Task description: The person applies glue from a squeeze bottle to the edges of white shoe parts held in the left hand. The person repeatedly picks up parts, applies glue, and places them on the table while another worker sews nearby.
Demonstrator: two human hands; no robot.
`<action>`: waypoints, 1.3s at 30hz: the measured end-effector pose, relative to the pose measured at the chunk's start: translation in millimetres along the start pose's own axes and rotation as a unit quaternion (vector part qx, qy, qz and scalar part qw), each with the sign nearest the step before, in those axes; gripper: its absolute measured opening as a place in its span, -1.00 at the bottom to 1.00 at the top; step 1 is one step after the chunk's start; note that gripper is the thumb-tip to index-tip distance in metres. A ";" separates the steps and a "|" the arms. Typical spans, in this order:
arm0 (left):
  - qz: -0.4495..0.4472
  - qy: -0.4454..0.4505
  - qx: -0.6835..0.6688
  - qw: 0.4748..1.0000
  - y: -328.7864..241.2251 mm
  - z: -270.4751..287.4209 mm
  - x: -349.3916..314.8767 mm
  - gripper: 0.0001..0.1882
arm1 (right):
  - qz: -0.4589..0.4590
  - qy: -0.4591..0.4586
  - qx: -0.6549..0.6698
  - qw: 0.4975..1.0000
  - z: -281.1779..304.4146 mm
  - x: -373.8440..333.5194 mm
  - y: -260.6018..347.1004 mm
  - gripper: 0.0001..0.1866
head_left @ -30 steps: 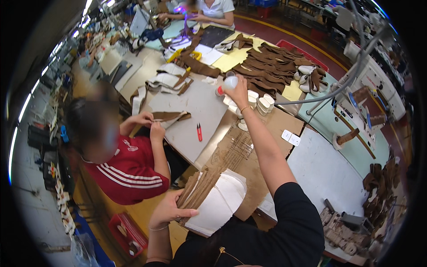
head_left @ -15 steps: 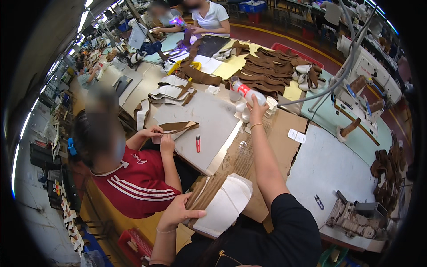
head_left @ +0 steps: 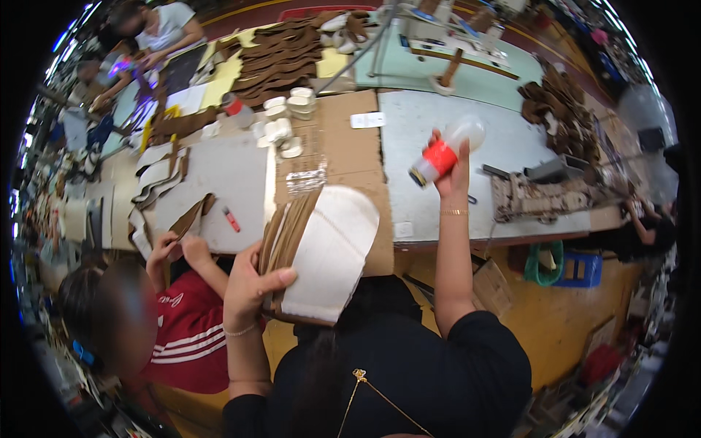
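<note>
While the left hand (head_left: 247, 288) grips a stack (head_left: 332, 252), fingers (head_left: 248, 260) partly hidden, the right hand (head_left: 456, 177) grips a blurred bottle (head_left: 467, 131), red label (head_left: 439, 158) unreadable.

Over my remote feed I see an ochre floor (head_left: 555, 321) spreading at lower right under the workshop tables, and a dark red floor along the far side, marked by a curving yellow line (head_left: 252, 9). A pale grey-blue worktop (head_left: 416, 139) adjoins a mint-green table (head_left: 387, 69) behind it, while a blue plastic crate or stool (head_left: 582, 270) stands below. Bright strip lights (head_left: 67, 36) streak my view's upper left rim, bent by the lens.
</note>
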State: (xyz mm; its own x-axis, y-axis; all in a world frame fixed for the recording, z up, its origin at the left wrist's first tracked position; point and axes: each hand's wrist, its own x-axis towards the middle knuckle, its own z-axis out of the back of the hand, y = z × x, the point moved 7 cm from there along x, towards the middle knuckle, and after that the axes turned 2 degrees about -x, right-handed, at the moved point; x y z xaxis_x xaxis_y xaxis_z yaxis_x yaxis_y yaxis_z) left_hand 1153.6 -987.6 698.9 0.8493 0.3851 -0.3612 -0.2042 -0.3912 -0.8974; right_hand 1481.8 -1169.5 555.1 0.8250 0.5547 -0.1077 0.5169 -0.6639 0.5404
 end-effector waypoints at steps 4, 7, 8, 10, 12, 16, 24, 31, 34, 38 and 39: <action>-0.025 0.071 0.040 0.996 -25.8 -67.7 53.5 -0.44 | 0.063 -0.117 -0.061 0.989 53.1 -91.7 64.4 -0.21; -0.062 0.134 0.053 0.988 -47.2 -119.5 88.0 -0.34 | 0.091 -0.160 -0.053 0.981 104.3 -139.1 105.2 -0.25; -0.069 0.152 0.049 0.985 -43.5 -125.7 102.5 -0.30 | 0.108 -0.176 -0.040 0.978 108.7 -151.7 116.3 -0.25; -0.085 0.206 0.021 0.975 -41.8 -139.3 129.4 -0.23 | 0.131 -0.193 -0.023 0.972 111.0 -169.4 136.8 -0.25; -0.096 0.288 -0.006 0.953 -38.4 -149.8 158.2 -0.16 | 0.143 -0.192 -0.017 0.971 111.5 -178.8 156.2 -0.24; -0.011 0.176 0.189 0.966 37.6 -93.0 276.9 -0.26 | 0.133 -0.193 -0.073 0.969 117.9 -180.0 179.6 -0.24; -0.233 -0.047 0.648 0.724 135.2 -142.4 280.6 -0.17 | 0.033 -0.144 -0.166 0.975 110.1 -109.9 150.4 -0.25; -0.240 -0.040 0.639 0.729 157.9 -135.5 251.1 -0.32 | -0.126 0.004 -0.189 0.974 91.2 -43.5 93.5 -0.22; -0.248 -0.078 0.608 0.750 169.5 -138.7 234.3 -0.33 | -0.173 0.069 -0.245 0.951 83.4 -14.3 62.5 -0.23; -0.239 -0.092 0.547 0.797 175.2 -133.2 221.2 -0.37 | -0.259 0.110 -0.212 0.936 60.9 9.6 14.3 -0.24; -0.233 -0.089 0.535 0.807 173.3 -133.1 219.9 -0.38 | -0.278 0.108 -0.208 0.932 71.1 10.7 5.1 -0.24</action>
State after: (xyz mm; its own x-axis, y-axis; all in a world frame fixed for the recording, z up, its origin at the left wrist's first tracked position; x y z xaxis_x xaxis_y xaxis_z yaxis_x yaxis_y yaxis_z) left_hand 1369.8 -1081.9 497.6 0.8916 0.4327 0.1337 -0.2666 0.7400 -0.6175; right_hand 1509.5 -1202.6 497.4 0.3673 0.8727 -0.3218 0.6811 -0.0167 0.7320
